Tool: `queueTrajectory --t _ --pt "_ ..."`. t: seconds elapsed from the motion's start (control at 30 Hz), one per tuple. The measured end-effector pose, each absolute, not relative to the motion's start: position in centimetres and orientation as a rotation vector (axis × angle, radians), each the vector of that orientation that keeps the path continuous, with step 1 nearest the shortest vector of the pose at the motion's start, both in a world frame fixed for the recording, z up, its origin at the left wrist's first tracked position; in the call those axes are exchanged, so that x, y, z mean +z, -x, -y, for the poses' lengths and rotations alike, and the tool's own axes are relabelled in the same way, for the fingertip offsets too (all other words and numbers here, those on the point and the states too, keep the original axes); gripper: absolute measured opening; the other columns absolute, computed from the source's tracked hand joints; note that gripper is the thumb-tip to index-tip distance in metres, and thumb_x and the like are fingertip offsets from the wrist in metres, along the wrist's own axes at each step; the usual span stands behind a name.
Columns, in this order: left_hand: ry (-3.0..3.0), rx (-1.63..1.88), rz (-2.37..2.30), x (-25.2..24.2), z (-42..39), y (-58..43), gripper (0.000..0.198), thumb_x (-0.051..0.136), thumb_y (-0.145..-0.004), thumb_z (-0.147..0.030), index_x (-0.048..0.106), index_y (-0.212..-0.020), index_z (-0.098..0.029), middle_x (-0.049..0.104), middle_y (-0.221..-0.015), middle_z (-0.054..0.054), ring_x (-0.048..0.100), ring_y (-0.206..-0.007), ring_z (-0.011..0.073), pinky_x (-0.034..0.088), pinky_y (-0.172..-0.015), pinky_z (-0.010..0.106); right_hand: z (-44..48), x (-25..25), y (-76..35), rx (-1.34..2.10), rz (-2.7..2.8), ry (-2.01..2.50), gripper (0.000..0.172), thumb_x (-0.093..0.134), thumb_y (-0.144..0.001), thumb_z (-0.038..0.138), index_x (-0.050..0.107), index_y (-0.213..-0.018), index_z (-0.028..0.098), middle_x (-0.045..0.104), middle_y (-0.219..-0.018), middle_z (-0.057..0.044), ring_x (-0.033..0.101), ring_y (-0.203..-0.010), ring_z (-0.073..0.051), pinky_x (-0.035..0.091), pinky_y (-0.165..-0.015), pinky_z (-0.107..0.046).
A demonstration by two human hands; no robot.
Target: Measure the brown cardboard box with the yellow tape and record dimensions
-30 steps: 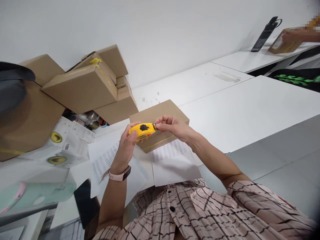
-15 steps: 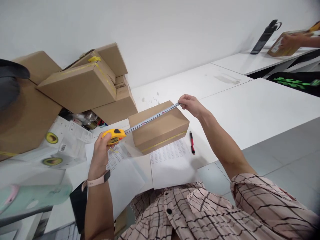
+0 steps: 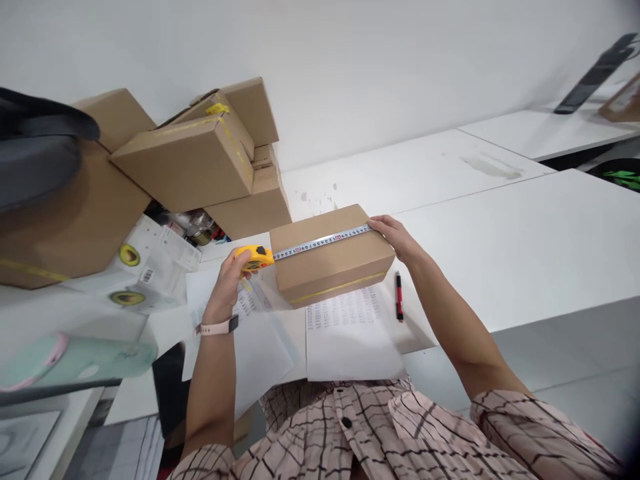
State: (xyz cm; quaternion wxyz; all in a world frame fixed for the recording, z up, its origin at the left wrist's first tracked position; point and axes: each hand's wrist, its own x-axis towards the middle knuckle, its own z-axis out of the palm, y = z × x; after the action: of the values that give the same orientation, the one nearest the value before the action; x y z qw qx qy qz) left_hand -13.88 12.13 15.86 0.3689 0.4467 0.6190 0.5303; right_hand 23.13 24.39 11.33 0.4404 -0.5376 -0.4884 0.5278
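A closed cardboard box with a yellow tape strip along its front lies on the white table in front of me. My left hand is wrapped round a yellow tape measure at the box's left edge. Its numbered blade runs across the top of the box to the right end. There my right hand pinches the blade's end, fingers against the box's right edge. Printed sheets lie under and before the box. A red and black pen rests to its right.
Larger cardboard boxes are stacked at the back left. White cartons with avocado pictures stand below them. A mint-green bottle lies at the left. A dark bottle stands far right beside another box.
Both hands have come down, bringing the blade onto the box top, and less blade is out. The view has shifted, so the co-worker's hand at the far right is out of sight.
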Motion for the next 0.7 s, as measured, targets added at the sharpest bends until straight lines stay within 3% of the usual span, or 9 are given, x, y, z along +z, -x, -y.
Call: queueTrajectory --t 0.3,0.43,0.57,0.63,0.7 --pt "-1.17 1.369 -1.586 15.5 -11.9 13.9 0.047 0.072 -0.073 -0.06 0.067 -0.092 -0.017 0.073 -0.087 0.005 0.058 -0.063 0.0137 0.037 -0.055 0.025 -24.6 10.3 -23.4 1.219 1.288 1.347 0.038 0.078 -0.075 0.057 0.067 -0.081 0.02 0.068 -0.082 -0.007 0.06 -0.074 -0.02 0.05 -0.063 -0.037" --pt "-1.209 1.387 -1.586 16.6 -11.4 13.9 0.046 0.074 -0.074 -0.058 0.07 -0.093 -0.016 0.073 -0.085 0.006 0.059 -0.063 0.0141 0.038 -0.055 0.025 -24.9 10.6 -24.0 1.074 1.37 1.39 0.039 0.078 -0.078 0.056 0.062 -0.069 0.021 0.063 -0.072 -0.005 0.056 -0.069 -0.019 0.05 -0.066 -0.039" --pt "-1.31 1.26 -1.496 18.4 -8.1 11.8 0.054 0.082 -0.076 -0.045 0.068 -0.122 -0.02 0.073 -0.098 0.006 0.066 -0.074 0.0167 0.048 -0.059 0.025 -26.0 13.7 -24.5 0.934 1.398 1.237 0.034 0.071 -0.087 0.052 0.06 -0.075 0.021 0.064 -0.077 -0.005 0.058 -0.077 -0.018 0.052 -0.08 -0.041" --pt "-1.289 1.024 -1.314 18.3 -5.8 8.9 0.071 0.088 -0.072 -0.037 0.061 -0.136 -0.025 0.071 -0.106 0.008 0.07 -0.077 0.0197 0.054 -0.059 0.028 -26.8 15.9 -23.7 0.854 1.45 1.142 0.031 0.064 -0.093 0.051 0.06 -0.081 0.022 0.067 -0.086 -0.005 0.061 -0.087 -0.02 0.052 -0.087 -0.041" --pt "-1.183 0.761 -1.04 17.2 -3.8 5.0 0.074 0.088 -0.075 -0.036 0.055 -0.141 -0.029 0.069 -0.117 0.011 0.073 -0.086 0.0235 0.061 -0.065 0.034 -27.8 17.6 -21.8 0.802 1.627 1.059 0.03 0.059 -0.096 0.05 0.063 -0.085 0.023 0.069 -0.092 -0.005 0.062 -0.095 -0.022 0.052 -0.092 -0.043"
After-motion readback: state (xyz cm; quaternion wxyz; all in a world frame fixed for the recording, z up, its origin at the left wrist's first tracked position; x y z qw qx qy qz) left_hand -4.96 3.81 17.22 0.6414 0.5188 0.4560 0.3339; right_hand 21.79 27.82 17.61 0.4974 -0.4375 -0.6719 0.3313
